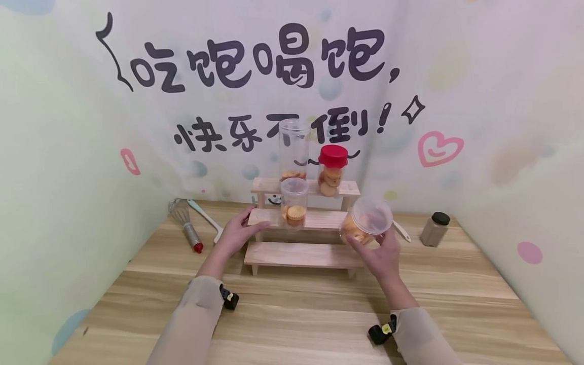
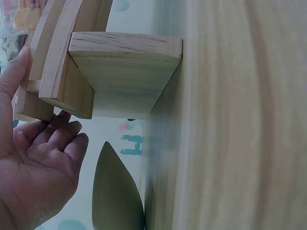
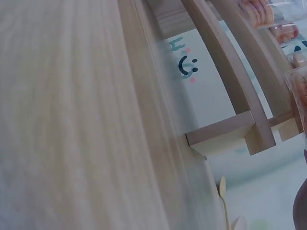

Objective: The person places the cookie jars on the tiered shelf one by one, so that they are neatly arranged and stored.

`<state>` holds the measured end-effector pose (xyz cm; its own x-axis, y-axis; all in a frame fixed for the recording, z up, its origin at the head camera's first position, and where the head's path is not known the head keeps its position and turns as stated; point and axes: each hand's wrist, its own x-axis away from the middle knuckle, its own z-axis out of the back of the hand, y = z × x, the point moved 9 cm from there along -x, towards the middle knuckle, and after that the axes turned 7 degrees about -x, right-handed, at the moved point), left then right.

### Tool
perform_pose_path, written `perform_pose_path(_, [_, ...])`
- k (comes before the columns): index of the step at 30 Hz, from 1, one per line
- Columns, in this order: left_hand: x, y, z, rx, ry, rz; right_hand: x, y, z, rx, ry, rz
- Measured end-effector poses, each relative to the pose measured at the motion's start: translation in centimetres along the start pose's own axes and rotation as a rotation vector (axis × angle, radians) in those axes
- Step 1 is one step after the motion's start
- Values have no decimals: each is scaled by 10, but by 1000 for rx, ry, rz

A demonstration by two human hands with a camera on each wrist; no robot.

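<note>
A three-tier wooden display stand stands on the table. My left hand grips the left end of its middle tier, thumb on top; the left wrist view shows the fingers bent at the board's end. In my right hand is a clear jar of orange-brown snacks, held tilted at the stand's right side. A short clear jar with cookies sits on the middle tier. On the top tier stand a tall clear jar with few cookies and a red-lidded cookie jar.
A whisk and a light-blue-handled utensil lie at the left. To the right are a black-lidded jar and a pale utensil handle. A printed cloth wall closes off the back of the table.
</note>
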<state>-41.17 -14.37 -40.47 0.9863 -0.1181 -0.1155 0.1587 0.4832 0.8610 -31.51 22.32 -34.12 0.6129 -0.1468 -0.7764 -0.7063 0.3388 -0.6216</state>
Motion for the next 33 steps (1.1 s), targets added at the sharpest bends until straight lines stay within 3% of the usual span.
perform_pose_path(7, [-1,-2,1,4,3,12,-2,31,-7,41,-62,-44])
perform_pose_path(14, [-1,-2,0,1,0,17,-6,26,-12,54,-145,-45])
perform_pose_path(20, [-1,-2,-1,1,5,23,-10,20,-27,73,-244,-70])
perform_pose_path(33, [0,0,-1,13,-4,14,-20,23,-47,88,-262,-199])
